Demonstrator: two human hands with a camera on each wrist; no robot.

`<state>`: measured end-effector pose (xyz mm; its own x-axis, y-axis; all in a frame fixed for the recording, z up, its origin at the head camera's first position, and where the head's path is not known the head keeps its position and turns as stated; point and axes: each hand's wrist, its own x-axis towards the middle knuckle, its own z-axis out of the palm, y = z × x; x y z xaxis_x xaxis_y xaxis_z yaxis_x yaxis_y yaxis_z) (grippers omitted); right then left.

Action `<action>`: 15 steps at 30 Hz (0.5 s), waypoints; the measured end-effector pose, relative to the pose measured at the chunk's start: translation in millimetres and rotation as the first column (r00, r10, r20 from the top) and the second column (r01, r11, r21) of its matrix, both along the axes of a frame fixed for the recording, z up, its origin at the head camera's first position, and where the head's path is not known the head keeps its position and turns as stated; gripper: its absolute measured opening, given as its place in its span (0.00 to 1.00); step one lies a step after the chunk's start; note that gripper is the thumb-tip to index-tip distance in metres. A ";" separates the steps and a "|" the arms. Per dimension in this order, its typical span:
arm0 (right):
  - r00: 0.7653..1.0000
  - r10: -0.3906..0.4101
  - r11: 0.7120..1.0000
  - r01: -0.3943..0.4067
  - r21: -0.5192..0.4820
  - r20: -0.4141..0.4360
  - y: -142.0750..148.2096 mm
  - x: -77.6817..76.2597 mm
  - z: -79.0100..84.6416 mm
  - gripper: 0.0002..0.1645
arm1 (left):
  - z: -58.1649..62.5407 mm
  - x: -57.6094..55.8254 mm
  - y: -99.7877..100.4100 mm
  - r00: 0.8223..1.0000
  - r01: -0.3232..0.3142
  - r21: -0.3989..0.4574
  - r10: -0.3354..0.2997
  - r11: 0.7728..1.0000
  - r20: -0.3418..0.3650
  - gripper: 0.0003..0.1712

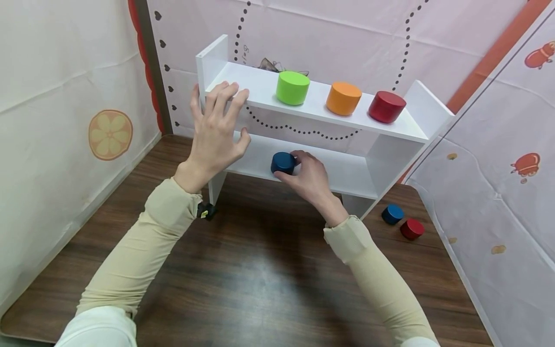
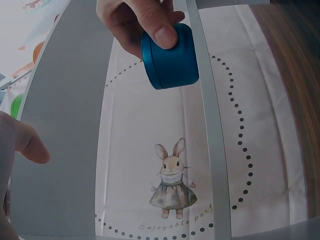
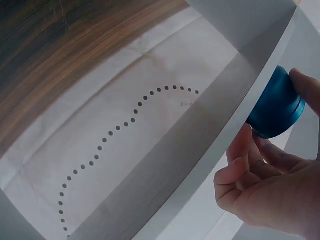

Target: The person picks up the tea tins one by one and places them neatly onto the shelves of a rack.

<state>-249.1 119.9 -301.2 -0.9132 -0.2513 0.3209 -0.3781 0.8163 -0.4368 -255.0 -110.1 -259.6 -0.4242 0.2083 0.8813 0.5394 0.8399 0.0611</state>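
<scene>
My right hand (image 1: pixel 311 178) pinches a dark blue round tin (image 1: pixel 283 164) between thumb and fingers at the lower board of a white two-tier shelf (image 1: pixel 347 171). Seen from the left wrist, the thumb presses on the face of this blue tin (image 2: pixel 172 62), which has a thin seam round it. In the right wrist view the tin (image 3: pixel 277 107) sits at the board's front edge. My left hand (image 1: pixel 217 130) is at the shelf's upper left end, fingers spread over the upper board's front edge and holding nothing.
On the upper board stand a green tin (image 1: pixel 292 88), an orange tin (image 1: pixel 343 99) and a dark red tin (image 1: pixel 387 107). Right of the shelf, a blue tin (image 1: pixel 392 214) and a red tin (image 1: pixel 412 229) lie on the wooden table (image 1: pixel 260 279). Printed cloth hangs behind and at both sides.
</scene>
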 end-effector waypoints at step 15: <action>0.998 -0.034 0.997 0.031 -0.074 -0.045 71.1 54.1 -3.3 0.30 | -1.1 -1.0 -0.7 1.000 -0.010 -0.002 0.010 1.000 -0.015 0.36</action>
<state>-195.0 191.0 -304.6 -0.9043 -0.1959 0.3792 -0.3729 0.7951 -0.4783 -256.0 -110.7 -260.6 -0.4131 0.2065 0.8870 0.5321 0.8452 0.0511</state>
